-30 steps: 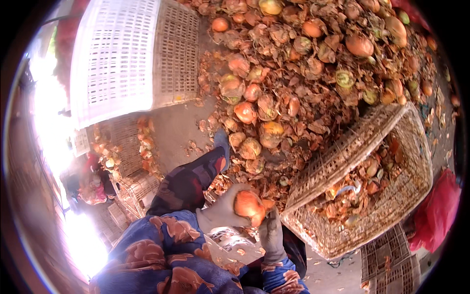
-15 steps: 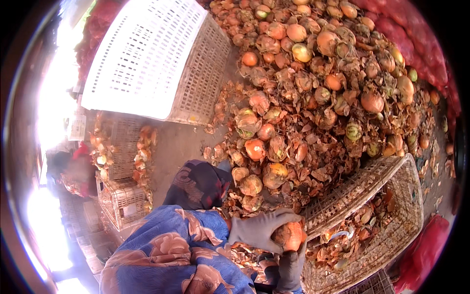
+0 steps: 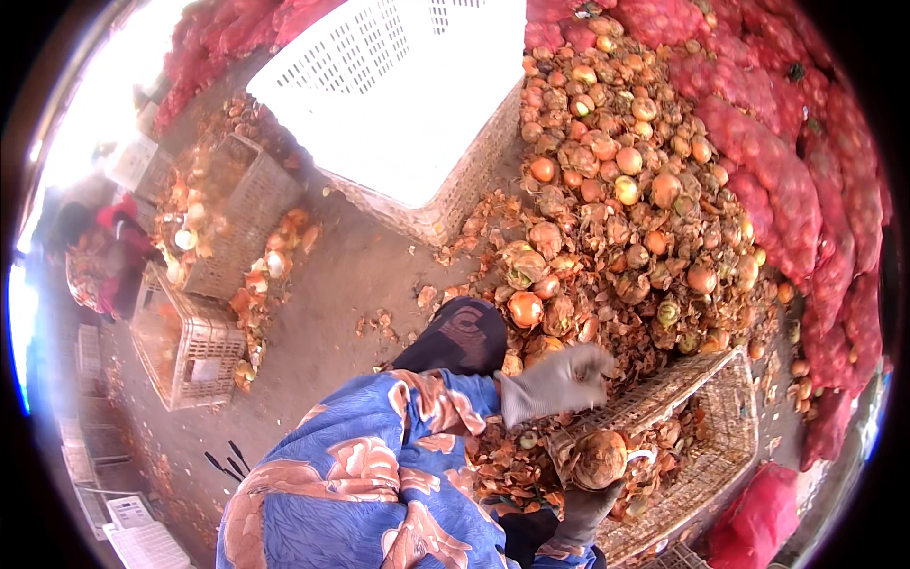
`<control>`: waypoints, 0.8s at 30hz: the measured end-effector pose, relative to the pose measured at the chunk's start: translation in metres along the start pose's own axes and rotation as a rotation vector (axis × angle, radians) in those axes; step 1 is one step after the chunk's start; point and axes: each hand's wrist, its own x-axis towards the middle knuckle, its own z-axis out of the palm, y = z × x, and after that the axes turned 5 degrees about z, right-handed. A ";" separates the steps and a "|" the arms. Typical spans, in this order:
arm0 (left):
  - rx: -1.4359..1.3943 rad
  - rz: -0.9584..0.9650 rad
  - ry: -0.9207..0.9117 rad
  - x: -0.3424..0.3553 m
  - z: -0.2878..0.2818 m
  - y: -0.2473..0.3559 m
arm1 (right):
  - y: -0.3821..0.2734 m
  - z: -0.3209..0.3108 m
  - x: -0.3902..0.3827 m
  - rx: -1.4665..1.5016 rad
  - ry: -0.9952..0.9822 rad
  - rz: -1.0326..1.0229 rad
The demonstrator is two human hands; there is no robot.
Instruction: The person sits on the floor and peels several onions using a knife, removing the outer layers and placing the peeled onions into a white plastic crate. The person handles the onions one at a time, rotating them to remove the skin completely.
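Observation:
My left hand (image 3: 567,377), in a grey glove, is raised above the onion pile at the tilted woven basket's upper edge, its fingers bent and blurred, away from the onion below it. My right hand (image 3: 586,510), also gloved, grips a brownish onion (image 3: 597,458) from below, over the basket (image 3: 706,503). Loose skins and scraps fill the basket, and a curved pale object (image 3: 641,456) shows beside the onion. The heap of onions (image 3: 649,242) and dry skins spreads beyond my hands.
A white plastic crate (image 3: 379,114) stands at the back. Red mesh sacks (image 3: 777,190) line the right, with a pink bag (image 3: 754,517) lower down. Crates (image 3: 190,351) with onions stand left, near a crouching person (image 3: 100,256). My bent knee (image 3: 455,332) is before me.
My left hand has let go of the onion and moved up, leaving it in my right hand. The view has shifted, showing more red sacks and floor.

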 end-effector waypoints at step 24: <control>-0.704 0.048 1.487 0.010 -0.402 -0.103 | 0.008 0.082 -0.027 -0.048 0.115 -0.181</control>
